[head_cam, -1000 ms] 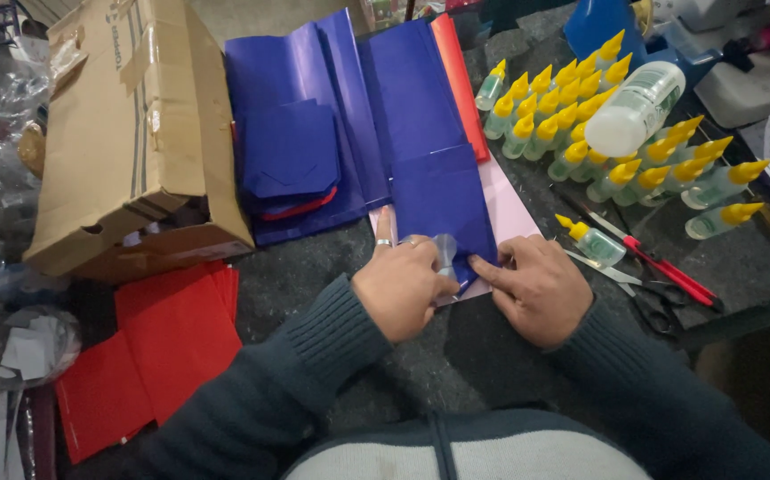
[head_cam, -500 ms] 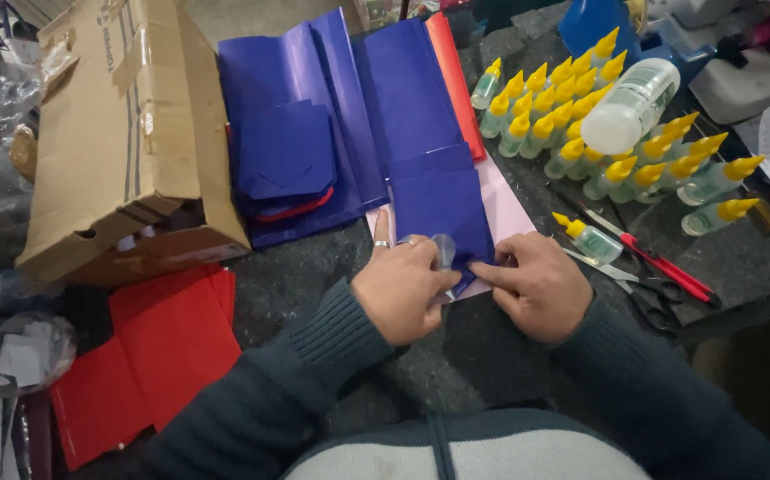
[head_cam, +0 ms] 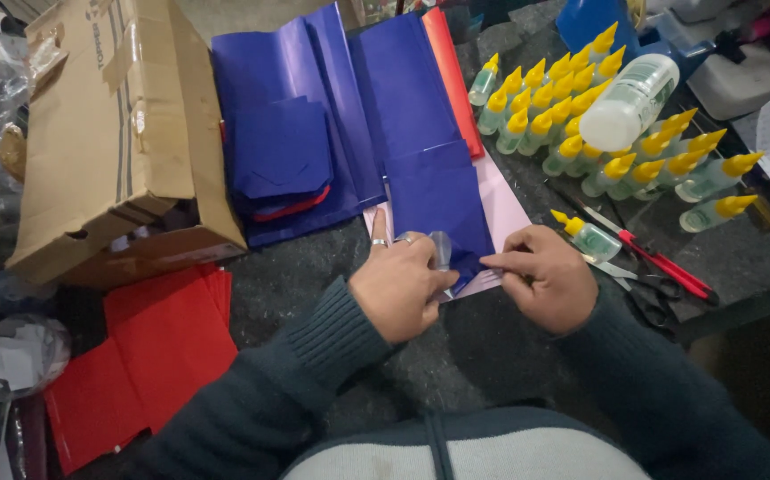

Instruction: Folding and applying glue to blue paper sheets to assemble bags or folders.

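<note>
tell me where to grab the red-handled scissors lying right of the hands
Take the red-handled scissors by the dark finger loops at their near end, coming in from the right hand side. The loops lie free on the table, while the blades point away toward the small yellow-capped glue bottle, which crowds the tip end.

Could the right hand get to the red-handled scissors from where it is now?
Probably yes. The right hand rests on the blue sheet, and the scissors lie just beside it on the table, with only one small glue bottle near them.
</note>
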